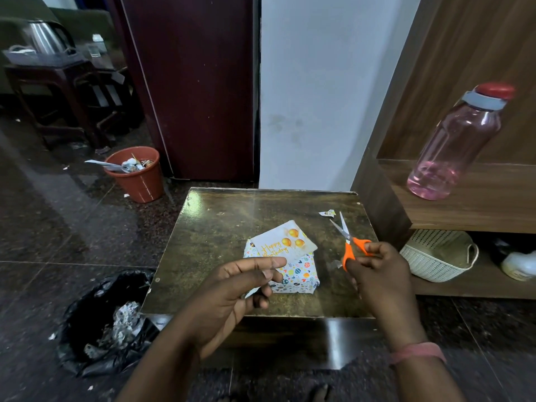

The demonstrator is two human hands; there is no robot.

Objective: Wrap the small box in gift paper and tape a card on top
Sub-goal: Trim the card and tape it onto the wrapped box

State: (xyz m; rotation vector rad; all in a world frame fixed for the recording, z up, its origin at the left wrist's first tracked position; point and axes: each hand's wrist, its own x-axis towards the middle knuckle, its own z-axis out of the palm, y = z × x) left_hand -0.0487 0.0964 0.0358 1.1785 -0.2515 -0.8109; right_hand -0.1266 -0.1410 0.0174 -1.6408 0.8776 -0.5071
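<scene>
On a dark stone floor beside a white wall, a low worktop [220, 227] carries the job: the box [293, 274] sits near its middle, already covered in patterned gift paper. A "Happy Birthday" card [285, 240] lies askew on top of the box, its far corner hanging past the box's edge.

Your right hand [377, 274], just right of the box, grips orange-handled scissors [349, 245], fingers curled round the loops and the blades parted, pointing away from you. Your left hand [240, 288] hovers just in front of the box, thumb and fingers pinched together; a pale sliver shows under the fingers, perhaps a piece of tape, though you cannot tell for certain.

Beyond the scissors, a paper scrap [327, 213] lies near the worktop's far right corner. Left of the box, on the floor, a black bin bag [95, 323] holds crumpled offcuts.

Judged from this, the wrapping looks finished and the card is placed but not visibly fixed. What remains is likely taping the card down; no tape roll is in sight.
</scene>
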